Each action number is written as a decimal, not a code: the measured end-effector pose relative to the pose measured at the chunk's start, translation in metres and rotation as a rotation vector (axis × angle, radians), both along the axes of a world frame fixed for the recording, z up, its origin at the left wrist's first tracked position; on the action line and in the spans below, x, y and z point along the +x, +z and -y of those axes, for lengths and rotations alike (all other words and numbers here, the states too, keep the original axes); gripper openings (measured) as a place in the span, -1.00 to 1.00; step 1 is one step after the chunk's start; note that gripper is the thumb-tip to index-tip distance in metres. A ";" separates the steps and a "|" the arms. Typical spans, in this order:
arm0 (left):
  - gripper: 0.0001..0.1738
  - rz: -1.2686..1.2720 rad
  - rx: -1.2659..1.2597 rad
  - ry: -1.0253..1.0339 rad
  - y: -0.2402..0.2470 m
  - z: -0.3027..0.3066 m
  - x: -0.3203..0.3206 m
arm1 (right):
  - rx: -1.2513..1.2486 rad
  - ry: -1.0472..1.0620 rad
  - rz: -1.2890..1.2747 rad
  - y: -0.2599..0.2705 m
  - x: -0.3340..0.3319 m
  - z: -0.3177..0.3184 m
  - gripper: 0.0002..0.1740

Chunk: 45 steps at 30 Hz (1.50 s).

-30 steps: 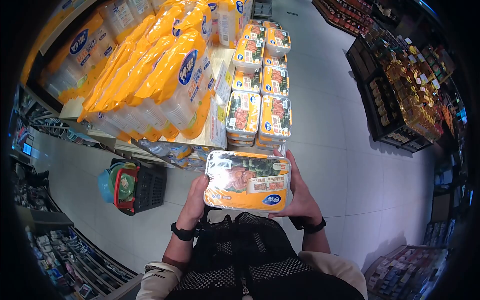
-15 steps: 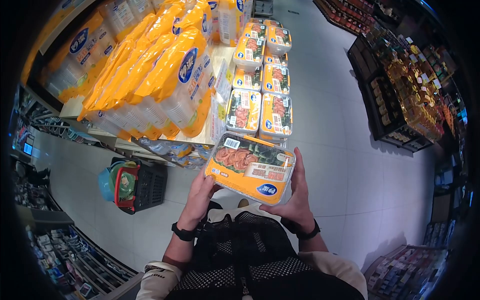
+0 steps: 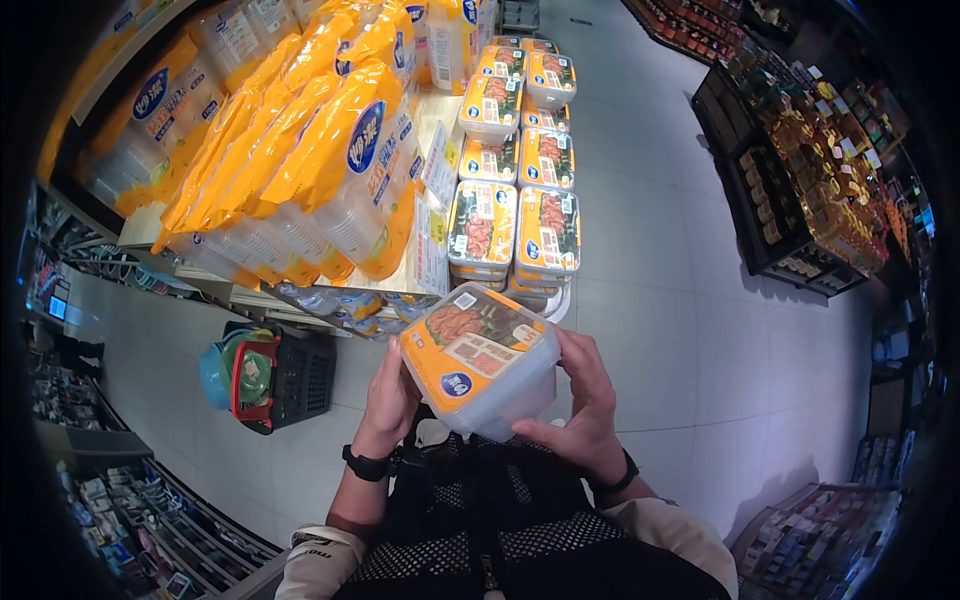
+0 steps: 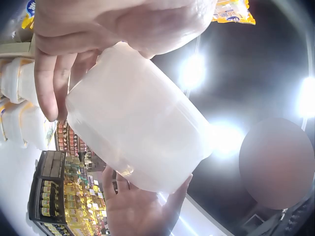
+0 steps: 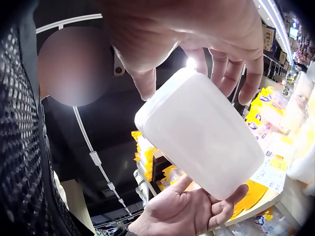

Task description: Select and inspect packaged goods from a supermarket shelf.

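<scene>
Between my two hands is a pack of plastic food containers (image 3: 470, 345), with an orange label that shows meat and greens on its top. It is tilted, so its whitish translucent side faces right in the head view. My left hand (image 3: 387, 402) holds its left end. On the opposite end, my right hand (image 3: 590, 405) grips with the thumb low on the side and the fingers behind. Both wrist views look up at the pack's plain white underside (image 4: 133, 118), with fingers at either end. Similar container packs (image 3: 547, 232) stand stacked just beyond my hands.
Orange bags of clear plastic cups (image 3: 340, 190) fill the shelf at left, with price cards (image 3: 432, 245) along its edge. A black shopping basket (image 3: 305, 375) with a red handle stands on the floor at left. Across the aisle is a dark display stand (image 3: 765, 200) of bottles.
The pack has turned and tipped between my hands, from label facing up to its side showing on the right. Both hands still hold it, and the basket has not moved.
</scene>
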<state>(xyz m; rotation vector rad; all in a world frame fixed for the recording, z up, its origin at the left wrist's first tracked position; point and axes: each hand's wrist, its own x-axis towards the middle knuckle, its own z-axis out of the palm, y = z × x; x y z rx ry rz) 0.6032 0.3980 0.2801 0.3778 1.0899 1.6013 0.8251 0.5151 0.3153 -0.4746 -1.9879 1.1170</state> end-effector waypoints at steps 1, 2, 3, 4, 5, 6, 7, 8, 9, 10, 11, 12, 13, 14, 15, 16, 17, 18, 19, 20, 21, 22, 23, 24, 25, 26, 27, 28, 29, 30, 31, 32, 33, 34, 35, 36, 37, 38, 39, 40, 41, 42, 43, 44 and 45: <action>-0.33 -0.029 0.032 0.031 -0.001 -0.002 0.001 | -0.095 0.011 -0.008 -0.001 0.001 -0.001 0.14; -0.35 -0.057 0.064 0.061 -0.001 -0.003 0.001 | -0.191 0.022 -0.015 -0.002 0.002 -0.002 0.09; -0.35 -0.057 0.062 0.060 -0.002 -0.003 0.000 | -0.194 0.021 -0.015 -0.004 0.003 -0.004 0.09; -0.36 -0.084 0.094 0.077 -0.003 -0.002 -0.002 | -0.328 0.031 -0.010 -0.006 0.003 -0.005 0.03; -0.37 -0.111 0.127 0.094 -0.003 -0.002 -0.003 | -0.461 0.041 -0.006 -0.008 0.004 -0.007 -0.03; -0.37 -0.111 0.127 0.093 -0.003 -0.003 -0.003 | -0.461 0.040 -0.006 -0.011 0.004 -0.007 -0.03; -0.34 -0.154 0.183 0.098 -0.001 -0.004 -0.004 | -0.591 0.063 -0.024 -0.014 0.005 -0.007 -0.09; -0.29 -0.196 0.239 0.104 -0.001 -0.005 -0.005 | -0.721 0.087 -0.043 -0.018 0.005 -0.008 -0.16; -0.29 -0.197 0.238 0.105 -0.002 -0.005 -0.006 | -0.722 0.088 -0.042 -0.022 0.005 -0.009 -0.16; -0.23 -0.218 0.263 0.085 -0.002 -0.004 -0.009 | -0.753 0.132 -0.055 -0.028 0.006 -0.011 -0.20; -0.17 -0.239 0.287 0.066 -0.001 -0.004 -0.010 | -0.786 0.178 -0.067 -0.034 0.007 -0.013 -0.23; -0.19 -0.229 0.282 0.086 -0.001 -0.003 -0.011 | -0.786 0.183 -0.066 -0.041 0.008 -0.014 -0.23; -0.19 -0.232 0.281 0.092 0.004 -0.004 -0.013 | -0.836 0.215 -0.055 -0.049 0.008 -0.015 -0.25; -0.22 -0.378 0.352 0.048 0.009 -0.005 -0.015 | -0.885 0.248 -0.043 -0.056 0.009 -0.016 -0.26; -0.25 -0.523 0.422 0.003 0.013 -0.006 -0.016 | -0.886 0.254 -0.040 -0.064 0.010 -0.017 -0.26; -0.25 -0.571 0.452 -0.039 0.018 -0.005 -0.016 | -0.894 0.285 0.025 -0.068 0.011 -0.017 -0.29; -0.25 -0.569 0.450 -0.035 0.023 -0.004 -0.015 | -0.903 0.314 0.091 -0.073 0.012 -0.017 -0.32; -0.22 -0.673 0.472 -0.103 0.029 -0.004 -0.011 | -0.905 0.316 0.095 -0.076 0.013 -0.016 -0.32; -0.19 -0.776 0.493 -0.174 0.035 -0.004 -0.007 | -0.846 0.278 0.152 -0.078 0.012 -0.014 -0.40; -0.16 -0.791 0.502 -0.189 0.039 -0.004 -0.003 | -0.786 0.241 0.208 -0.079 0.012 -0.013 -0.47; -0.16 -0.790 0.500 -0.189 0.040 -0.005 -0.003 | -0.788 0.240 0.209 -0.079 0.012 -0.013 -0.47; -0.16 -0.817 0.512 -0.213 0.041 -0.005 -0.002 | -0.759 0.194 0.246 -0.078 0.012 -0.014 -0.55; -0.16 -0.844 0.524 -0.238 0.041 -0.006 -0.002 | -0.730 0.147 0.282 -0.077 0.012 -0.015 -0.62; -0.16 -0.843 0.525 -0.238 0.041 -0.005 -0.002 | -0.730 0.146 0.282 -0.074 0.011 -0.016 -0.62; -0.16 -0.820 0.507 -0.234 0.041 -0.005 -0.002 | -0.775 0.118 0.362 -0.069 0.011 -0.018 -0.64; -0.16 -0.797 0.489 -0.229 0.041 -0.005 -0.002 | -0.820 0.089 0.442 -0.067 0.011 -0.018 -0.65; -0.16 -0.797 0.489 -0.231 0.039 -0.004 -0.003 | -0.820 0.088 0.440 -0.068 0.011 -0.018 -0.65; -0.13 -0.785 0.488 -0.217 0.036 -0.005 -0.004 | -0.746 0.128 0.319 -0.069 0.010 -0.017 -0.62; -0.11 -0.772 0.486 -0.203 0.034 -0.005 -0.005 | -0.671 0.166 0.199 -0.071 0.009 -0.017 -0.60; -0.11 -0.771 0.487 -0.204 0.033 -0.005 -0.005 | -0.670 0.165 0.198 -0.076 0.010 -0.017 -0.60; -0.15 -0.727 0.502 -0.171 0.032 -0.005 -0.006 | -0.596 0.178 0.185 -0.081 0.009 -0.018 -0.58; -0.19 -0.683 0.517 -0.138 0.030 -0.005 -0.007 | -0.521 0.191 0.171 -0.083 0.009 -0.018 -0.56; -0.19 -0.683 0.519 -0.138 0.027 -0.005 -0.008 | -0.520 0.190 0.171 -0.084 0.010 -0.017 -0.56; -0.20 -0.594 0.484 -0.081 0.023 -0.005 -0.010 | -0.541 0.190 0.141 -0.080 0.010 -0.016 -0.55; -0.21 -0.505 0.449 -0.025 0.020 -0.006 -0.012 | -0.561 0.190 0.111 -0.075 0.009 -0.015 -0.53; -0.21 -0.491 0.451 -0.020 0.017 -0.006 -0.015 | -0.558 0.187 0.110 -0.072 0.009 -0.013 -0.53; -0.21 -0.491 0.456 -0.023 0.019 -0.007 -0.015 | -0.540 0.160 0.070 -0.069 0.008 -0.012 -0.52; -0.19 -0.461 0.425 0.002 0.020 -0.008 -0.014 | -0.521 0.133 0.031 -0.067 0.008 -0.011 -0.51; -0.16 -0.429 0.393 0.026 0.021 -0.008 -0.013 | -0.517 0.127 0.030 -0.064 0.009 -0.010 -0.51; -0.16 -0.428 0.399 0.021 0.021 -0.009 -0.012 | -0.531 0.115 0.029 -0.062 0.010 -0.010 -0.55; -0.10 -0.446 0.388 0.017 0.021 -0.010 -0.010 | -0.544 0.104 0.030 -0.060 0.011 -0.010 -0.59; -0.04 -0.464 0.378 0.014 0.021 -0.011 -0.009 | -0.538 0.099 0.029 -0.059 0.012 -0.010 -0.59; 0.02 -0.483 0.369 0.012 0.020 -0.012 -0.007 | -0.564 0.081 0.019 -0.058 0.012 -0.010 -0.60; 0.02 -0.483 0.376 0.011 0.018 -0.013 -0.005 | -0.590 0.064 0.008 -0.058 0.013 -0.010 -0.60; 0.04 -0.467 0.400 0.006 0.015 -0.015 -0.003 | -0.584 0.062 0.007 -0.066 0.014 -0.013 -0.60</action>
